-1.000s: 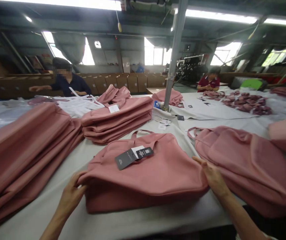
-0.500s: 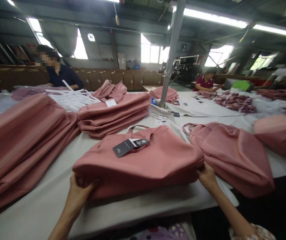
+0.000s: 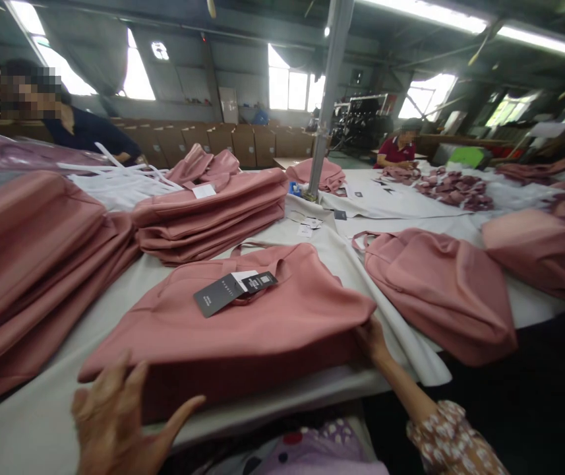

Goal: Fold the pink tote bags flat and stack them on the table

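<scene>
A pink handbag (image 3: 272, 316) lies flat in front of me, its base edge facing me and its handles toward the far side. Dark hang tags (image 3: 220, 293) rest on its upper face beside a handle. My left hand (image 3: 118, 415) is at the near left corner with fingers spread; whether it touches the bag I cannot tell. At the right corner, my right hand (image 3: 372, 338) grips the bag's edge, its fingertips partly hidden behind the material.
Stacked pink bags (image 3: 213, 214) lie beyond, with more bags (image 3: 25, 264) on the left. Another pink bag (image 3: 440, 290) is to the right. A metal post (image 3: 322, 125) rises behind the cloth-covered table (image 3: 405, 346). Two people work farther back.
My left hand has let go of the bag's left corner and spread its fingers. The bag lies flatter and has shifted left in view; my right hand still grips it.
</scene>
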`<state>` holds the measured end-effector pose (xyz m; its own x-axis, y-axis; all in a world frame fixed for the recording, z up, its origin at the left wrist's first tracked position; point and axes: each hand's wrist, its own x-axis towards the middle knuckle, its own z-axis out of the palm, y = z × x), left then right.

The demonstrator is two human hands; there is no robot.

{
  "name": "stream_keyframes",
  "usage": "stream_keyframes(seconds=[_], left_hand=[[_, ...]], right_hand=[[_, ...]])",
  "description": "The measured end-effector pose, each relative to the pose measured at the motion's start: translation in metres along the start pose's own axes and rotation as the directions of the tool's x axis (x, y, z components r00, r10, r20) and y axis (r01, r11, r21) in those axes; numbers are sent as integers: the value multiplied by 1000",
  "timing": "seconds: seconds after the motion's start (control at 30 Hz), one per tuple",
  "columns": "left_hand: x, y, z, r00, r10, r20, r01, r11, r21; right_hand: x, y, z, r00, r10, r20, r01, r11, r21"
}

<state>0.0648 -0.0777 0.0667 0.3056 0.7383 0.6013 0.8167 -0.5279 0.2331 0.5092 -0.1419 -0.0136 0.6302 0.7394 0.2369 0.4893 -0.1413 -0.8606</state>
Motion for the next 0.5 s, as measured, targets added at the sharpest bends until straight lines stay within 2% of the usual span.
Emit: stream_keyframes(seconds=[0.03, 0.07, 0.13, 0.23, 0.3, 0.33, 0.37, 0.4, 0.43, 0.5], left_hand=[[11, 18, 0, 989, 140, 37, -141, 989, 42], [23, 34, 1, 959, 263, 107, -271, 961, 60], [47, 59, 9, 859, 404, 316, -437, 898, 41], [77, 81, 22, 712, 348, 610, -493, 866, 82], [91, 87, 26, 650, 286, 704, -497, 861, 110], [96, 89, 27, 634, 282, 720, -502, 859, 105], [99, 91, 26, 627, 289, 724, -504, 858, 94], [102, 92, 25, 623, 296, 724, -504, 860, 83], [103, 94, 24, 621, 300, 724, -502, 862, 74], [104, 97, 22, 621, 298, 725, -495, 866, 67]], right_hand=[[-1, -1, -2, 1000, -3, 12, 3, 1000, 6], [-3, -2, -5, 1000, -9, 30, 9, 1000, 11], [-7, -5, -17, 996, -31, 87, 30, 999, 18], [-13, -20, -48, 986, -92, 141, 92, 996, 8], [-14, -41, -71, 971, -218, 103, 226, 970, -84], [-13, -55, -81, 942, -323, 89, 334, 929, -163], [-10, -71, -90, 889, -445, 104, 456, 853, -254], [-6, -87, -96, 816, -556, 159, 573, 745, -342], [-1, -104, -99, 735, -630, 251, 671, 623, -402], [13, -130, -96, 588, -648, 485, 804, 404, -435]])
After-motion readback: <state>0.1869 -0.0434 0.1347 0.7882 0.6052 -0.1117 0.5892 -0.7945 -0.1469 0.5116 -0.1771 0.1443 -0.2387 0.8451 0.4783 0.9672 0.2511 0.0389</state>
